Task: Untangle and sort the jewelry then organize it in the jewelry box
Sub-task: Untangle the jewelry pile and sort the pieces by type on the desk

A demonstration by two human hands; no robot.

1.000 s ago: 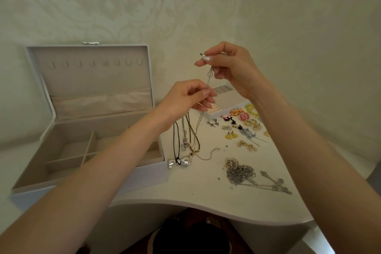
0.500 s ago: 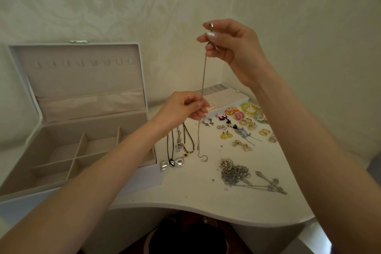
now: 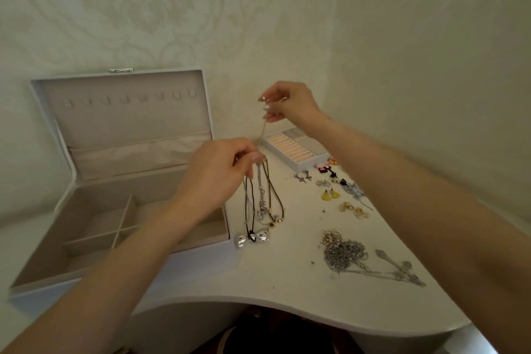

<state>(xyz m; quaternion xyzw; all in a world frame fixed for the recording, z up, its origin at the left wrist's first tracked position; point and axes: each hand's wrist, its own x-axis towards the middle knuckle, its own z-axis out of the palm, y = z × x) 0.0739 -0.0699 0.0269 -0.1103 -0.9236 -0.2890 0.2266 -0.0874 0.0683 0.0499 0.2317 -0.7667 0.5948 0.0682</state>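
Right hand (image 3: 288, 102) pinches thin chain (image 3: 262, 131) high, to draw it clear | left hand (image 3: 218, 175) grips necklace bundle (image 3: 265, 201) (anchoring the tangle) | jewelry box (image 3: 129, 123) open

left hand (image 3: 218, 178): bare, with a short, pale pink thumb nail (image 3: 256, 156).
right hand (image 3: 290, 102): bare, with longer nails (image 3: 267, 106) painted a shiny white.
arms (image 3: 416, 210): both bare from the wrist to the picture's edge.
clothes: a bit of dark cloth (image 3: 275, 333) shows low down between the arms, too dim to tell more.
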